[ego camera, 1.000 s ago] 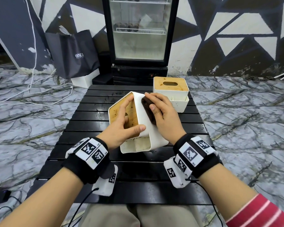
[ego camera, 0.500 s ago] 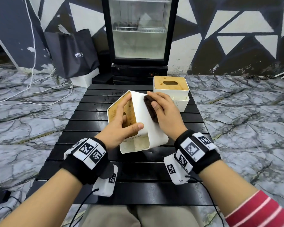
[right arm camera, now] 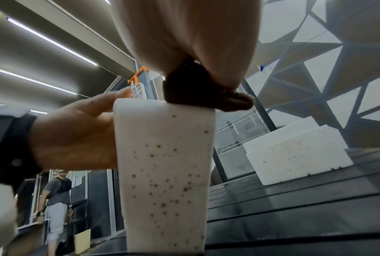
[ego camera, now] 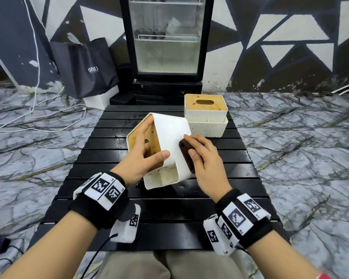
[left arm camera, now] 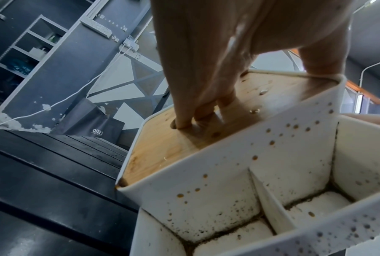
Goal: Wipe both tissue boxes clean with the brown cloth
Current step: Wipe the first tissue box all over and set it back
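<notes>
The near tissue box, white with a wooden lid, is tipped on its side on the black slatted table, its brown-speckled compartments facing me. My left hand grips it, fingers on the lid at the slot and thumb on the upper white side. My right hand holds the brown cloth and presses it on that side near its right edge. In the right wrist view the cloth sits on top of the spotted box. The second tissue box stands upright behind, spotted too.
A glass-door fridge and a black bag stand beyond the table's far edge. White cables lie on the marble floor at left. A person stands far off in the right wrist view.
My right hand has slid the cloth along the box's white side from its far upper part towards me. The left hand keeps the same hold and the box stays tilted.
</notes>
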### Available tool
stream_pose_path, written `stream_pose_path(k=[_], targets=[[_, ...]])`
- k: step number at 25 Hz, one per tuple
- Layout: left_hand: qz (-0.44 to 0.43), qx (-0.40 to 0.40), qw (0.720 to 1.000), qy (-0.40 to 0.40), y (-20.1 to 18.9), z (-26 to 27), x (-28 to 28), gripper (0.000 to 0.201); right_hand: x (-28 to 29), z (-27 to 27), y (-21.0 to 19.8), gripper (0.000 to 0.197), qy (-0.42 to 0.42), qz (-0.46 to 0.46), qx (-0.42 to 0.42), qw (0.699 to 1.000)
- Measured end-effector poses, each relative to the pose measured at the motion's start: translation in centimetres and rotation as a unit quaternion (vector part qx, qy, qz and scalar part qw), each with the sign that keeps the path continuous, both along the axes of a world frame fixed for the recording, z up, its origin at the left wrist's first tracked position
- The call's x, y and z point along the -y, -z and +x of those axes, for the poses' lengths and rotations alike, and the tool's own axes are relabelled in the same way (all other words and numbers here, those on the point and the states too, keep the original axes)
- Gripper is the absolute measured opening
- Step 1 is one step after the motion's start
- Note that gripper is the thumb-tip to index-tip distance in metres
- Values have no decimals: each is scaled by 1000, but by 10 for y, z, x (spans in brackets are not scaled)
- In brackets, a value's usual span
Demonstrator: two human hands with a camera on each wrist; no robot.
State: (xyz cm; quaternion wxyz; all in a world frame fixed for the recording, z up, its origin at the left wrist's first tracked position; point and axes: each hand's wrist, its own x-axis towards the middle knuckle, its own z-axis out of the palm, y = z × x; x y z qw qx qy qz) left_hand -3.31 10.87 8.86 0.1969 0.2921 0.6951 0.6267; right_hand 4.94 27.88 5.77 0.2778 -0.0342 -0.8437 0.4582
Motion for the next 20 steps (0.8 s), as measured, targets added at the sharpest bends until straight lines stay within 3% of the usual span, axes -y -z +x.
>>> stream_pose_path(k=[13, 20], targets=[[-1, -26, 1000, -11, 2, 0, -7, 83, 25, 19, 2, 39, 8, -5, -2, 1000], [-20, -49, 999, -1, -4, 0, -12, 78, 16, -2, -12, 38, -5, -19, -4, 1000]])
